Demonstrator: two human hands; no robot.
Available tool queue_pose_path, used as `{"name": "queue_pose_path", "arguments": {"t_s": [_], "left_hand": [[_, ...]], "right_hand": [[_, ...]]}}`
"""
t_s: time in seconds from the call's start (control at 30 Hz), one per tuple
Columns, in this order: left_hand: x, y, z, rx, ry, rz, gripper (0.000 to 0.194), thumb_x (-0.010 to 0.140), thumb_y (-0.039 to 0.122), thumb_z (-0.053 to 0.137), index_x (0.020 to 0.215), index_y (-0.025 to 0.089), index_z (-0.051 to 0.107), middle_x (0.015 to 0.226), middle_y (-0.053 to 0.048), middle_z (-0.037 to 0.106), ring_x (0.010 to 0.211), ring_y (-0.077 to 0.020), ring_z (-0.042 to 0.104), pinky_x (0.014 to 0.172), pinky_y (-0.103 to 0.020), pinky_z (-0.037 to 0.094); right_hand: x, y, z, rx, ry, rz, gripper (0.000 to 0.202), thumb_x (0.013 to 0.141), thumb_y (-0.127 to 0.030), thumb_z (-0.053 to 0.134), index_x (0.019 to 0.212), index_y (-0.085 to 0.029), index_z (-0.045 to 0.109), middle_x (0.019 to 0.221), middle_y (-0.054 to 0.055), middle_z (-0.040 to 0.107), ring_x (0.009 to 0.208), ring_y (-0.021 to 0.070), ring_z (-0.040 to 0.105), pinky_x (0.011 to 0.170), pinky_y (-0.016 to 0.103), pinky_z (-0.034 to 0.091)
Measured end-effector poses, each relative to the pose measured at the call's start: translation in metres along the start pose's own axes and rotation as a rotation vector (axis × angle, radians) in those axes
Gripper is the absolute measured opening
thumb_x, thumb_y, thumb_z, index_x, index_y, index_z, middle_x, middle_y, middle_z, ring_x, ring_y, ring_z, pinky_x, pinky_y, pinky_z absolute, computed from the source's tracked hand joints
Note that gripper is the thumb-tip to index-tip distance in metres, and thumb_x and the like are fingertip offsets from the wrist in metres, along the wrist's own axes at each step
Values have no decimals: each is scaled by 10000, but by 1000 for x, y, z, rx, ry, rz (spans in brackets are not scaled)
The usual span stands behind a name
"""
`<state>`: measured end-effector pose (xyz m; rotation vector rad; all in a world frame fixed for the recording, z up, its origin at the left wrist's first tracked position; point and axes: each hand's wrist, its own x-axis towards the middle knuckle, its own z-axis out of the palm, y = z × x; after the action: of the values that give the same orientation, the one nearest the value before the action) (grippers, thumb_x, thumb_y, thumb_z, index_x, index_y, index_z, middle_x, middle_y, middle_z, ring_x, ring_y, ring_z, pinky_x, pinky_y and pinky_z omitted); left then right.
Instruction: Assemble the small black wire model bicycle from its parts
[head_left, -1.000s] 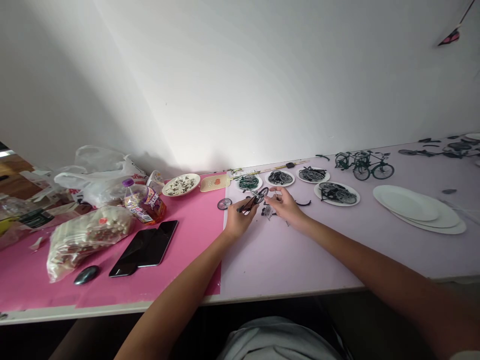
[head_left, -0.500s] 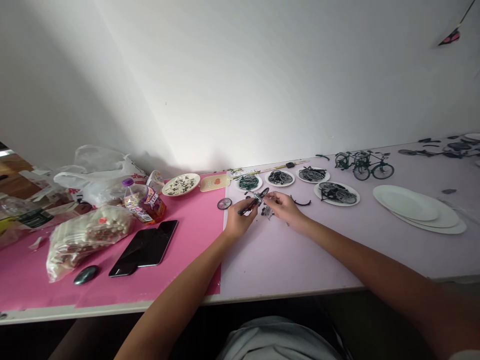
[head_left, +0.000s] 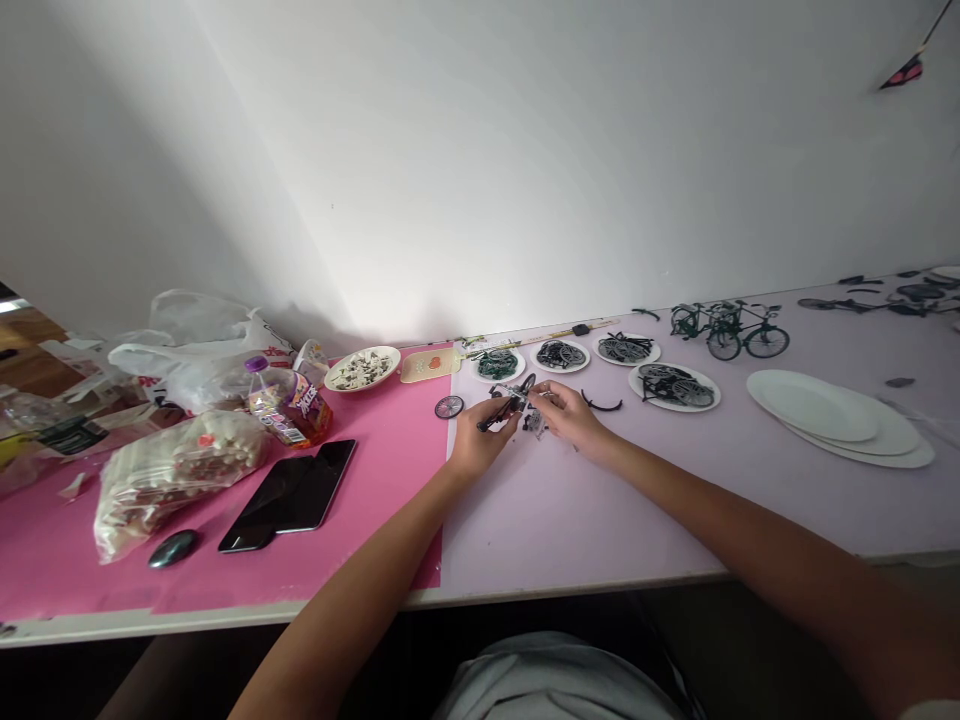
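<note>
Between my two hands is a small black model bicycle (head_left: 513, 398), partly put together, with a wheel showing at its far end. My left hand (head_left: 480, 440) is closed around its dark frame. The fingers of my right hand (head_left: 566, 412) are pinched at its upper right side, on a part too small to make out. Small grey parts (head_left: 535, 420) lie on the table just under the hands. A loose model wheel (head_left: 449, 407) rests left of my left hand, and a curved black strip (head_left: 602, 402) lies right of my right hand.
Plates of bicycle parts (head_left: 673, 388) stand along the back. Finished green model bicycles (head_left: 746, 335) and stacked white plates (head_left: 832, 415) are at right. On the pink side are a drink bottle (head_left: 285, 400), two phones (head_left: 289, 495), a filled plastic bag (head_left: 176, 470) and a dark mouse-shaped object (head_left: 173, 549).
My right fingers have shifted very slightly on the model bicycle, and its far wheel has tilted a little. Otherwise the scene looks the same.
</note>
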<state>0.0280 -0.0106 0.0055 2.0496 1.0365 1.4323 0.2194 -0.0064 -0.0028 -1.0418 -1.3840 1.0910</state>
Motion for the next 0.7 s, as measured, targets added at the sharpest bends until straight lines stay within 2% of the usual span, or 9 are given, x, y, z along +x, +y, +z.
{"name": "queue_pose_path", "arguments": {"t_s": [0.57,0.7], "left_hand": [[2,7,0,5,16,-31,236,855,350,710,945,151,800,775,-44,732,676,-156,591,689,-255,475],[2,11,-1,38,3,-4,253,886,360,676,944,145,797,760,-41,720,667,-153,578,680,-257,480]], "right_hand": [[-2,-2,0,-76,-2,-55,463,837,-650,672,988,-213,640,676,-47,518,515,94,375,460,222,274],[-2,-6,0,-81,-2,-85,438,848,-638,668,960,-215,639,654,-54,478,525,100,372,473,228,268]]}}
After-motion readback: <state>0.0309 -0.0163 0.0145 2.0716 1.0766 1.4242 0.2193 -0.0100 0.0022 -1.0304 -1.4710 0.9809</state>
